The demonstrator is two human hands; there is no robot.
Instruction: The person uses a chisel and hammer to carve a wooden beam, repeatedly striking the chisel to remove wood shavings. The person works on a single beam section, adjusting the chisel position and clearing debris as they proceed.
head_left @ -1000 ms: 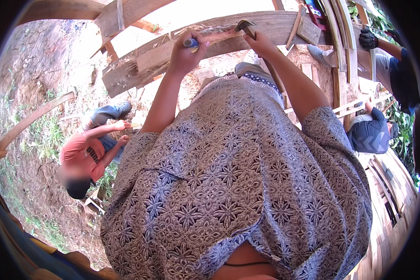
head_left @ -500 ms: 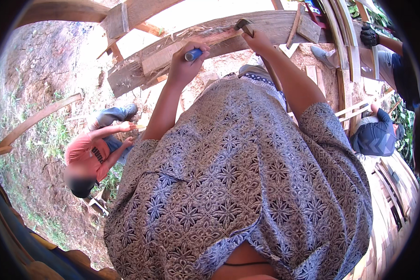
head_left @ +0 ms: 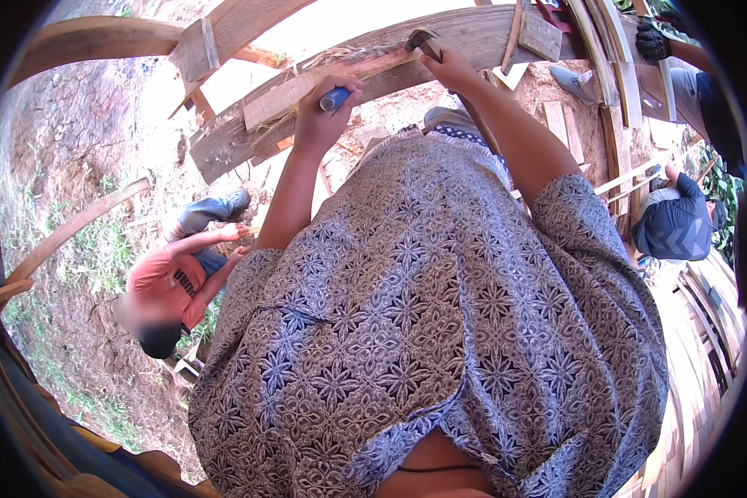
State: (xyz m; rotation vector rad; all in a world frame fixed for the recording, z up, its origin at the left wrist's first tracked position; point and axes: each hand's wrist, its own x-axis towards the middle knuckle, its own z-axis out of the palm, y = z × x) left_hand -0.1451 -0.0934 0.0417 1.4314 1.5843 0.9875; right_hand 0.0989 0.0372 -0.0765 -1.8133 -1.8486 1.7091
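Note:
My left hand (head_left: pixel 322 124) is closed round a blue-handled tool (head_left: pixel 334 99). Only the butt of that handle shows; its working end is hidden behind my fingers. My right hand (head_left: pixel 456 73) grips a hammer (head_left: pixel 423 39) close below its metal head, and the wooden handle slants back under my forearm. Both hands are at the near side of a long, weathered wooden beam (head_left: pixel 481 35). The hammer head appears over the beam, with wood shavings (head_left: pixel 332 60) and a paler cut surface to its left.
A person in an orange shirt (head_left: pixel 159 278) crouches at the left. At the right are a gloved hand (head_left: pixel 652 41) by upright slats (head_left: pixel 612 33) and a person in dark blue (head_left: pixel 676 228). A small wood block (head_left: pixel 539 37) rests on the beam. Stacked strips (head_left: pixel 697 324) lie lower right.
The view has shifted slightly, so the beam sits higher in the picture. Both hands keep their holds, and the hammer stays over the beam. The crouching person at the left appears slightly lower.

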